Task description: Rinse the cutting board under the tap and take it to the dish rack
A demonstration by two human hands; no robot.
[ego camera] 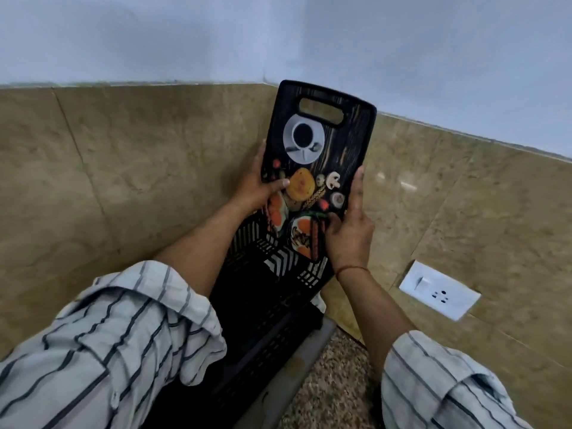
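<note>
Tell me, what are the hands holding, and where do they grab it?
Both hold the cutting board upright by its long side edges: left hand on the left edge, right hand on the right edge, lower down, over the black dish rack.

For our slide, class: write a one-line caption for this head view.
Both hands, left hand and right hand, hold the printed cutting board upright over the black dish rack.

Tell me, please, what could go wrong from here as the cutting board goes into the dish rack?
The cutting board is held upright only by its side edges between the left hand and right hand; if wet, it could slip. Its lower end may catch on the slotted black dish rack and tip. Drips could reach the wall socket nearby.
</note>
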